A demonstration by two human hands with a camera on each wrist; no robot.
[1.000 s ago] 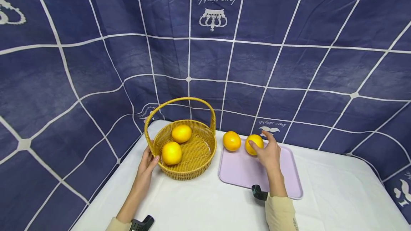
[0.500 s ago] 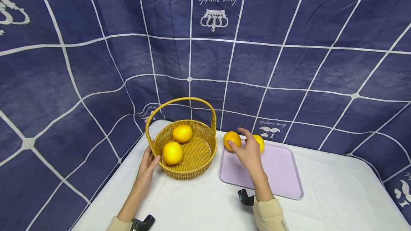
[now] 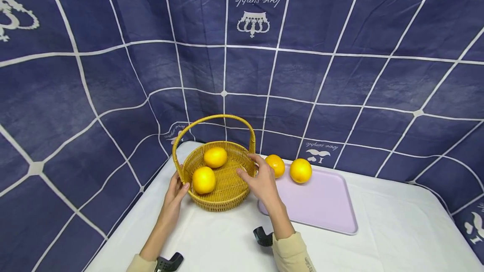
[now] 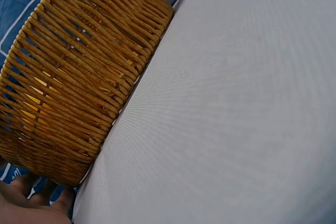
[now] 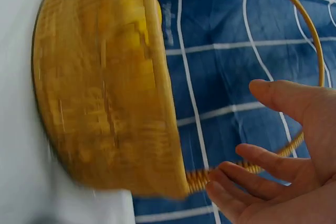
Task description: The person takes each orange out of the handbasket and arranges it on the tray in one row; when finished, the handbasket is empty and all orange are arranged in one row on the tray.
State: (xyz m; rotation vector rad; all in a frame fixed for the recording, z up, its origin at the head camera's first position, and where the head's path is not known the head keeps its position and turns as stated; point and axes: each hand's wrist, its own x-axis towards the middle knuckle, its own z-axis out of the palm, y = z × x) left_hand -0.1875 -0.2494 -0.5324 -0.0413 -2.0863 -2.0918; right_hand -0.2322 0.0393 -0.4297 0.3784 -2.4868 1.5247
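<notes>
A golden wicker basket (image 3: 216, 205) with a tall arched handle (image 3: 224, 116) stands on the white cloth. Inside it, at the left, lie two oranges, one nearer (image 3: 204, 180) and one farther back (image 3: 215, 157). My left hand (image 3: 173, 200) grips the basket's left side by the handle's foot, thumb at the rim and fingers behind the wall. Over the right rim hovers my right hand (image 3: 263, 181), thumb and fingers spread with nothing between them; in the right wrist view its fingers overlap the handle's foot.
Right of the basket lies a lilac tray (image 3: 321, 205). Two more oranges sit at its back edge, the left one (image 3: 275, 166) partly behind my right hand, the other (image 3: 300, 171) in full view. A navy checked curtain (image 3: 302, 74) rises behind the table.
My right hand has moved left, from the right orange on the tray, past the left one, to the basket's right rim. The left hand and the oranges have stayed in place.
</notes>
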